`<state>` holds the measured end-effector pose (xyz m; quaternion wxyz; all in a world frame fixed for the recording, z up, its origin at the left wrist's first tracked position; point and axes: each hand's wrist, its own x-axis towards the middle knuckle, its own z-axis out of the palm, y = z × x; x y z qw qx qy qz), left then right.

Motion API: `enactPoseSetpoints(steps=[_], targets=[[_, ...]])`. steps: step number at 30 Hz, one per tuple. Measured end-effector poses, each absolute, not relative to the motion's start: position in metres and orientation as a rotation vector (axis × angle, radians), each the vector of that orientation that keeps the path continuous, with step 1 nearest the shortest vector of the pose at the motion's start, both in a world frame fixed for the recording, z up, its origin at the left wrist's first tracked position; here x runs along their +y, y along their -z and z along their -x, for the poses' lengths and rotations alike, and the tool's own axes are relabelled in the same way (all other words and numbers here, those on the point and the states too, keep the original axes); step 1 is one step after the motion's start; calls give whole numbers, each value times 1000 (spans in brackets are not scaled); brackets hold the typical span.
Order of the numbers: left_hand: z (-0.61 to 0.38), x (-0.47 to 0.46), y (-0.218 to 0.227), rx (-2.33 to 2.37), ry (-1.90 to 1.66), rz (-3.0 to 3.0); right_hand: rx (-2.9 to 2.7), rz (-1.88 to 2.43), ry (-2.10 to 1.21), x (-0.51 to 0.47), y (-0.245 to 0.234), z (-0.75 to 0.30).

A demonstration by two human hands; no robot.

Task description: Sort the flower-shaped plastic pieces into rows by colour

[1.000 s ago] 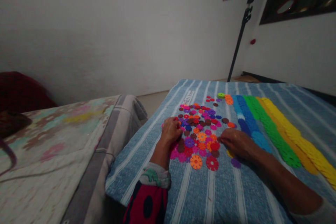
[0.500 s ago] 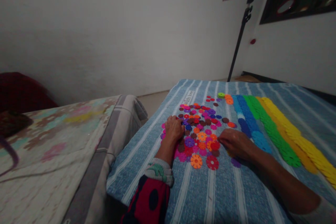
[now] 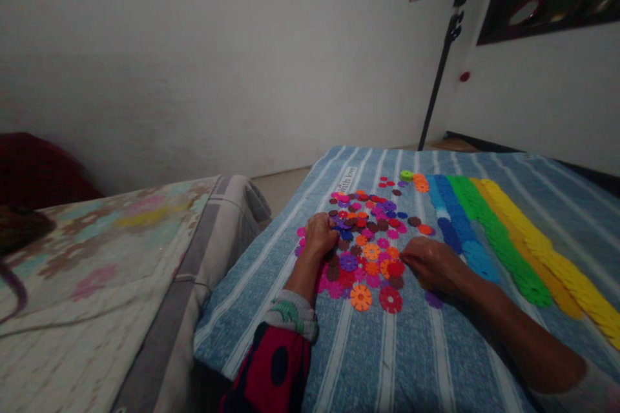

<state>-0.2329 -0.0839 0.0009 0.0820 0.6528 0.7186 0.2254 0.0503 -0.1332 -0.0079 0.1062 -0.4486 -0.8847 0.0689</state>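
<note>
Flower-shaped plastic discs (image 3: 371,251) in orange, pink, red, purple, brown and dark blue lie in a loose, overlapping pile. At the pile's left side, my left hand (image 3: 321,234) rests with curled fingers; whatever they hold is hidden. My right hand (image 3: 429,261) is closed in a pinch at the right edge, fingertips beside a red disc (image 3: 396,268); I cannot make out anything between them. A purple disc (image 3: 434,299) shows partly from beneath that hand. Nearer to me lie an orange disc (image 3: 361,297) and a crimson disc (image 3: 390,299).
Right of the pile run overlapping rows of blue discs (image 3: 458,206), green discs (image 3: 504,242) and yellow discs (image 3: 547,251). Short orange (image 3: 421,183) and lime stacks (image 3: 406,175) stand at the back. Striped cloth (image 3: 368,361) covers the table. A floral-covered surface (image 3: 121,271) is at left.
My left hand's fingers have drawn in slightly more at the pile's left side. The right hand stays in nearly the same place, and the view has shifted a little.
</note>
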Motion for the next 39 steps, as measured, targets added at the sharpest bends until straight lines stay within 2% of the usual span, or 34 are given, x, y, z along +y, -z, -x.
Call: enactPoseSetpoints(steps=[11, 25, 33, 39], targets=[[236, -95, -4, 1751, -1153, -1819, -2530, 1233, -181, -129, 15, -53], [174, -129, -20, 1260, -934, -1946, -2235, 1084, -321, -139, 3, -28], [168, -132, -16, 1219, -943, -1913, -2253, 1095, -372, -137, -7, -30], [192, -113, -11, 1599, -1045, -2047, -2351, 1470, -143, -112, -33, -90]])
